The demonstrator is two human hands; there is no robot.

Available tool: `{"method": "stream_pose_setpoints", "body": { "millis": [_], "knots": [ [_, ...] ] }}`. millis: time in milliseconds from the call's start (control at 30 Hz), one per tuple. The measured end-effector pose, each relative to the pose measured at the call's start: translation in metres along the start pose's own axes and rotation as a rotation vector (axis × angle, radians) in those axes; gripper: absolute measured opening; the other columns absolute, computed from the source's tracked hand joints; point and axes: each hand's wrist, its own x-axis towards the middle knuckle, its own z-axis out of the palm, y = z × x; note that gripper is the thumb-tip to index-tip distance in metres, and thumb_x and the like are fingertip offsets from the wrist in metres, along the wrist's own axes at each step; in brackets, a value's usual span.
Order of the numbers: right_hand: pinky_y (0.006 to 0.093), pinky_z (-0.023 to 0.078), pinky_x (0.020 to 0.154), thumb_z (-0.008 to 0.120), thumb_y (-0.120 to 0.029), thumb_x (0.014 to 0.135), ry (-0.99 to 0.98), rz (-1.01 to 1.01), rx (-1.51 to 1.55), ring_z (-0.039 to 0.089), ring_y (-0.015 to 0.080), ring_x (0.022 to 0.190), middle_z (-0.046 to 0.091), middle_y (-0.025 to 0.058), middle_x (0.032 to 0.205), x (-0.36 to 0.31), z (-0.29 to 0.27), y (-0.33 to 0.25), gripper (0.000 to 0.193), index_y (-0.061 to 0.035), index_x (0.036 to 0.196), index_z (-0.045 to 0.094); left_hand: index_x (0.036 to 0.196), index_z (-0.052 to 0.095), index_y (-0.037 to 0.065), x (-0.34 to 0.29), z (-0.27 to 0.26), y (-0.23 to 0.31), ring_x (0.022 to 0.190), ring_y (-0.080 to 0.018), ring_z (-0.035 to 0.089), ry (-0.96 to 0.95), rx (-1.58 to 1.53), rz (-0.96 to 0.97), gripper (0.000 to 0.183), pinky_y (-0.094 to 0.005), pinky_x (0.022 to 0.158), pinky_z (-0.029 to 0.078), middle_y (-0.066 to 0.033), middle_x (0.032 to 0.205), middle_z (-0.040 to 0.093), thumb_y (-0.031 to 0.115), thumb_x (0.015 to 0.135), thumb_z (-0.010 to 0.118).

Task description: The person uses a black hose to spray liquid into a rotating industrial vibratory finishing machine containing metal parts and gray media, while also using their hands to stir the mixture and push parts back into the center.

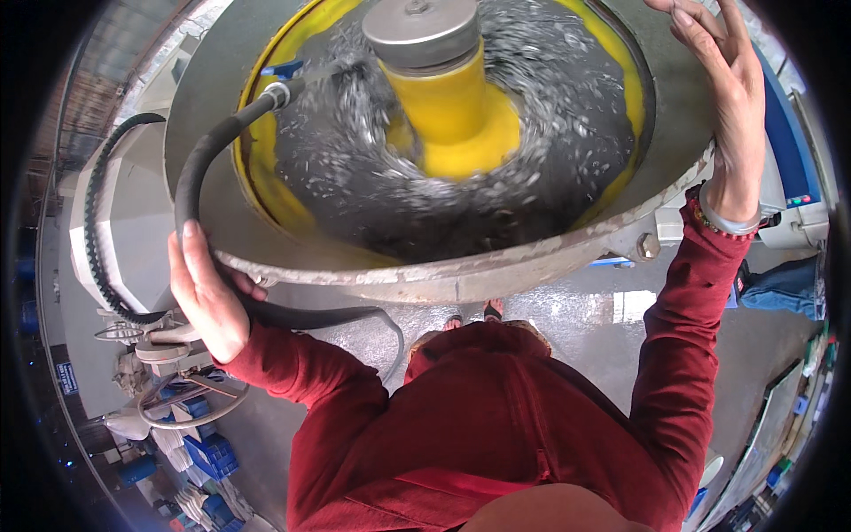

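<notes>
A large round bowl-shaped machine (461, 282) stands before me, its yellow-lined trough holding many small shiny metal-like pieces (567, 115) that blur with motion. From its centre rises a yellow column (439, 106) with a grey metal cap (421, 34). My left hand (211, 293) is at the near left rim, closed around a black rubber hose (199, 168). That hose curves over the rim to a nozzle with a blue valve lever (282, 69), where a thin stream seems to come out. At the right rim my right hand (731, 97) rests with fingers apart, holding nothing.
A ridged black hose (93, 204) loops round a pale housing on the left. Below it are a handwheel (191, 403) and blue crates (213, 457). Wet grey floor (585, 319) lies under my feet. At the right, a blue-trousered leg (784, 288) shows.
</notes>
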Motion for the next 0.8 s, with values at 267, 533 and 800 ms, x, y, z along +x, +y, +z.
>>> {"method": "stream_pose_setpoints", "body": {
  "millis": [267,533,800],
  "knots": [
    [0.0242,0.034,0.090,0.060,-0.012,0.083,-0.123,0.035,0.055,0.052,0.0106,0.090,0.062,0.0055,0.091,0.002,-0.005,-0.024,0.066,-0.0024,0.143,0.033,0.093,0.054,0.005,-0.003,0.007,-0.001,0.034,-0.0074,0.037,0.056,0.090,0.037,0.033,-0.0215,0.030,0.031,-0.0004,0.057,0.043,0.036,0.099,0.042],
    [0.0337,0.045,0.093,0.056,-0.017,0.089,-0.180,0.016,-0.126,0.061,0.0224,0.105,0.066,0.0185,0.104,0.012,-0.014,0.004,0.062,0.0075,0.139,0.030,0.112,0.054,0.003,-0.003,0.005,0.002,0.034,-0.0081,0.039,0.170,0.210,0.016,0.037,-0.0239,0.033,0.031,-0.0006,0.053,0.044,0.035,0.097,0.046],
    [0.0327,0.032,0.104,0.059,-0.016,0.090,-0.127,0.039,-0.081,0.056,0.0145,0.107,0.066,0.0116,0.104,0.006,-0.017,0.004,0.060,0.0033,0.140,0.032,0.091,0.052,0.004,0.002,0.002,-0.013,0.032,-0.0082,0.038,0.060,0.097,0.075,0.033,-0.0227,0.030,0.030,0.0014,0.050,0.041,0.036,0.097,0.046]
  ]
}}
